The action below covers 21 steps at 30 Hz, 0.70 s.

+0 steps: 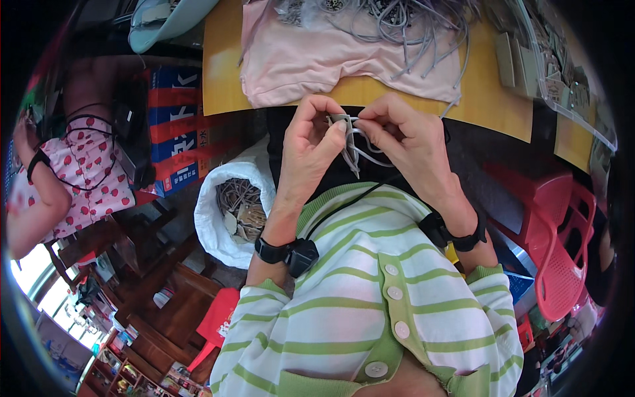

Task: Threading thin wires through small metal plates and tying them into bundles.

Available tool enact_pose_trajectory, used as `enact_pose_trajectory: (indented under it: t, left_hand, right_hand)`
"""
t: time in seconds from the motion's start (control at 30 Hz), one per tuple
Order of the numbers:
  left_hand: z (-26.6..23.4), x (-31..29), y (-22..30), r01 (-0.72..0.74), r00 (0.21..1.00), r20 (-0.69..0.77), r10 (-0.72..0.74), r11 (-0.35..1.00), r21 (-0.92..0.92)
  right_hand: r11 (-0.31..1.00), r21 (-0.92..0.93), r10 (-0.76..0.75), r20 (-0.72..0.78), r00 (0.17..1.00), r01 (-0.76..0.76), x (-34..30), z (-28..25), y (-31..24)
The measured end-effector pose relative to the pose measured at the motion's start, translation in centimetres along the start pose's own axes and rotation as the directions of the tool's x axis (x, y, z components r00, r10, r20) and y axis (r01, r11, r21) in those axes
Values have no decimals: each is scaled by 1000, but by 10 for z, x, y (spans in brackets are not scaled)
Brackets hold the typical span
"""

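Here, left hand [309, 144] pinching flat greyish tag [349, 153], right hand [411, 142] pinching thin looped cord [374, 159]

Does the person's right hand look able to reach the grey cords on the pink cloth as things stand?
Probably yes: the grey cords lie openly ahead, nothing visibly blocking, though the right hand looks busy with a pale cord.

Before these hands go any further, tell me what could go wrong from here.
The pale grey cord hangs in a loose loop between the left hand and the right hand, so it might twist or snag. The small greyish piece is pinched between the left thumb and fingers, so it could slip if that pinch loosens. On the pink cloth, the heaped cords overlap, so pulling one might drag others along.
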<state>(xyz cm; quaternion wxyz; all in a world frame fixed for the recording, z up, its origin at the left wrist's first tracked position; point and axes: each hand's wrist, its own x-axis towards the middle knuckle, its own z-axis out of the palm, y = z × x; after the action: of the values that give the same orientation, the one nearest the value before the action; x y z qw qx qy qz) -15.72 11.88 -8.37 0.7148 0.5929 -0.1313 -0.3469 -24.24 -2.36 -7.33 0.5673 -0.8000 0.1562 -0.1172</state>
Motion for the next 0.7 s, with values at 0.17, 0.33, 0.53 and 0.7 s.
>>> enact_pose_trajectory:
  t: [0.17, 0.33, 0.53, 0.7]
  left_hand:
    - [-1, 0, 0, -12, 1000, 11, 12, 1000, -10]
    - [-7, 0, -2, 57, 997, 57, -54, 997, -49]
    - [-10, -3, 0, 138, 988, 88, -131, 987, -86]
    - [-6, -2, 1, 145, 986, 88, -144, 989, -12]
  right_hand:
    - [997, 73, 15, 6, 1000, -16, 0, 1, -2]
    - [969, 221, 104, 48, 993, -112, -2, 1, 1]
    - [906, 368, 185, 101, 978, -210, -4, 3, 3]
    - [853, 453, 232, 117, 966, -260, -6, 3, 4]
